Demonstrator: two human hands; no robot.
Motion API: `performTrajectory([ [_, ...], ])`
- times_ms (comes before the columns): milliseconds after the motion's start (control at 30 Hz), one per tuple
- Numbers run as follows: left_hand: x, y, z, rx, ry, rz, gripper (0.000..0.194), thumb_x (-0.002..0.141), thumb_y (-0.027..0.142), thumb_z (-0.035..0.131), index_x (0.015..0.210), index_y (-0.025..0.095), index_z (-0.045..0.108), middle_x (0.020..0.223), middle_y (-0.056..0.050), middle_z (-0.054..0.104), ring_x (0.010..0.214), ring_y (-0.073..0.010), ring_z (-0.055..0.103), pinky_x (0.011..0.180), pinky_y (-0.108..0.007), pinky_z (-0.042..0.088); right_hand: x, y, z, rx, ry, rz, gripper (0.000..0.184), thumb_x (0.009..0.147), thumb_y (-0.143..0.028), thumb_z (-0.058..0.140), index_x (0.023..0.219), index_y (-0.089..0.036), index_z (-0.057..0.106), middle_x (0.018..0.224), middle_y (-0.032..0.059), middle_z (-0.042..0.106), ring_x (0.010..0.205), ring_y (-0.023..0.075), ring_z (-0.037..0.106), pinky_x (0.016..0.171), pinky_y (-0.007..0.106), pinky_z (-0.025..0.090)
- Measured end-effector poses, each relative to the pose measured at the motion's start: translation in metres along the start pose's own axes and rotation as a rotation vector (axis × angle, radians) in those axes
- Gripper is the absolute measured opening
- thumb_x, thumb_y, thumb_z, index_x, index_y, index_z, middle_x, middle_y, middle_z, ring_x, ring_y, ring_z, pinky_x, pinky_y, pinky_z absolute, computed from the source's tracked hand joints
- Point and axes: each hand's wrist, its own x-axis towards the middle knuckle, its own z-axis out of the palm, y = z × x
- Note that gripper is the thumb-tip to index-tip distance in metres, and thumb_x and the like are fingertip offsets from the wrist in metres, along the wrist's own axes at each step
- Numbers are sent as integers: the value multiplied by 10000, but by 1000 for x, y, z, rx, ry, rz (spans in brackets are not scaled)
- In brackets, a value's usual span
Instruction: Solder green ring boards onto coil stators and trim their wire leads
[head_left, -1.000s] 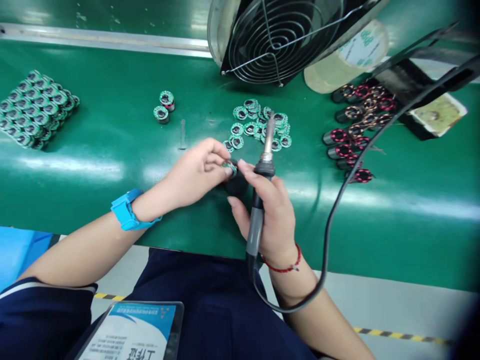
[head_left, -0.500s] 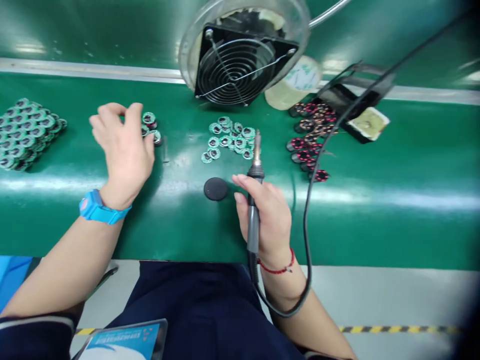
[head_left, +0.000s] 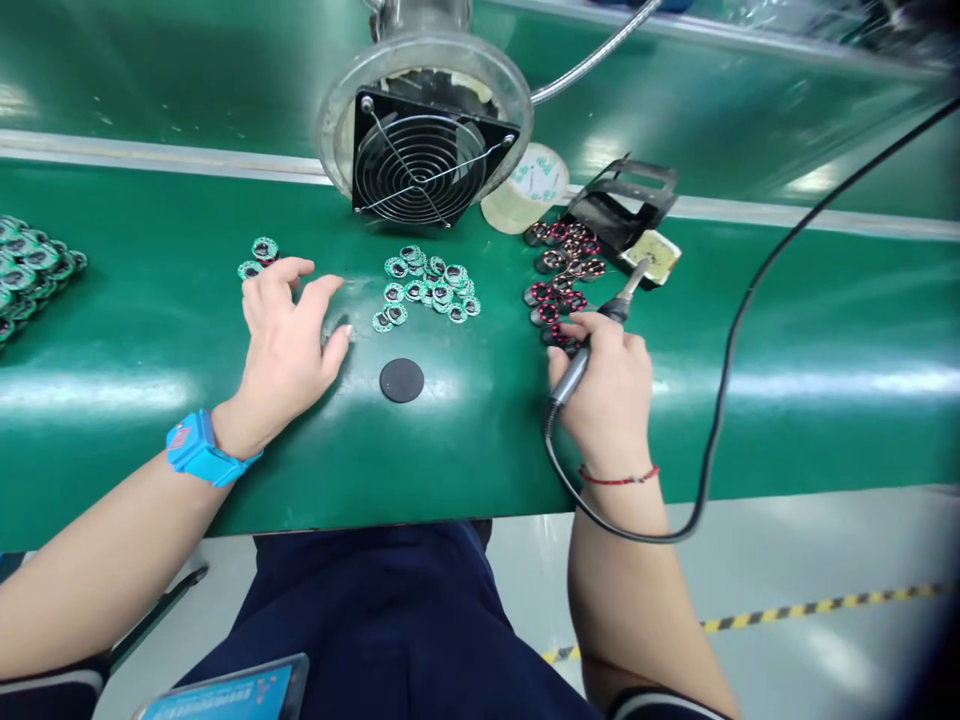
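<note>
The right hand (head_left: 613, 390), fingers pinching the iron (head_left: 573, 377), has swung to the sponge (head_left: 664, 254), apparently pausing work, the left hand (head_left: 281, 345) spread-fingered.

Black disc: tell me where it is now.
In the head view, the black disc lies left of centre, below the scattered green-ringed pieces, between the left hand and right hand.

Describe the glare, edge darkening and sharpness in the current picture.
Head view throughout: bright glare streaks the green tabletop toward both sides; the picture's right edge fades into blurred darkness, strongest low down; the soldering iron and black disc look reasonably sharp.
</note>
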Motion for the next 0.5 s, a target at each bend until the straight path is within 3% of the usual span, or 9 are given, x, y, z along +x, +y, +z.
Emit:
performTrajectory([
  [167, 2, -4, 0, 4, -4, -6, 414, 837, 269, 596, 1246, 218, 552, 1308, -159, 439, 1160, -362, 451, 1020, -591, 387, -17, -32, -1, 223, -96, -110, 390, 840, -188, 558, 1224, -239, 503, 1039, 61, 711, 996, 248, 657, 903, 477, 528],
  [300, 2, -2, 2, 1, -33, 34, 383, 844, 266, 591, 1222, 212, 564, 1306, -159, 455, 1149, -350, 473, 1018, -569, 405, -29, -47, 0, 260, -30, -75, 476, 821, -145, 536, 1279, -241, 447, 1122, 86, 670, 1042, 237, 654, 914, 471, 540],
  [500, 0, 6, 1, -97, -102, 126, 274, 871, 217, 564, 1140, 171, 593, 1240, -156, 506, 1141, -312, 513, 1000, -530, 441, -28, -58, 16, 257, -148, -49, 602, 753, -358, 729, 1263, -204, 450, 1078, 102, 647, 985, 271, 645, 874, 504, 554],
])
